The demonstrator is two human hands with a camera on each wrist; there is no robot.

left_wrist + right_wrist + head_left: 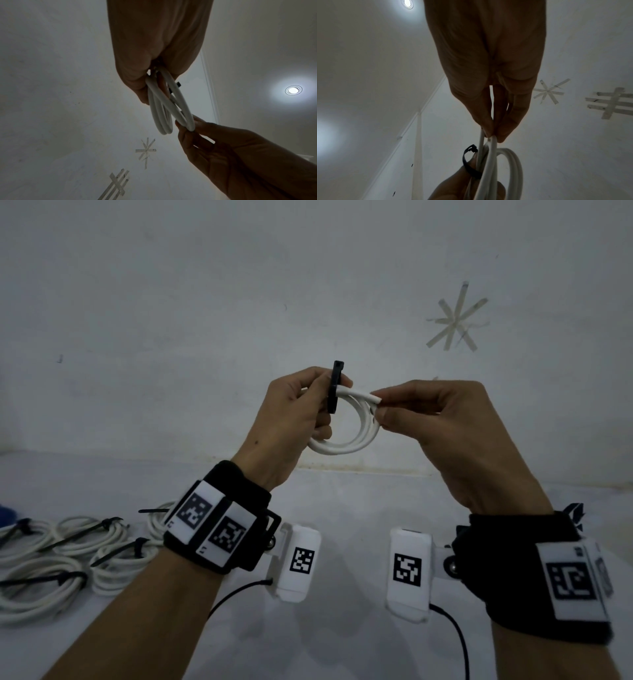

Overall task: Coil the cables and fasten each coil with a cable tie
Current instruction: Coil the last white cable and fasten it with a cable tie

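Both hands hold a small white cable coil (pixel 349 436) up in the air above the table. My left hand (pixel 301 405) grips the coil's left side together with a black cable tie (pixel 335 386) that stands upright between thumb and fingers. My right hand (pixel 428 412) pinches the coil's right side near a white cable end (pixel 368 397). The left wrist view shows the coil (pixel 164 108) stretched between the left fingers and the right fingertips (pixel 185 125). In the right wrist view the tie (pixel 469 162) curves round the strands of the coil (pixel 510 169).
Several white coils (pixel 58 563) fastened with black ties lie on the white table (pixel 342 508) at the left, below my left forearm. A white wall with tape marks (pixel 455 320) stands behind. Black wires hang from the wrist cameras.
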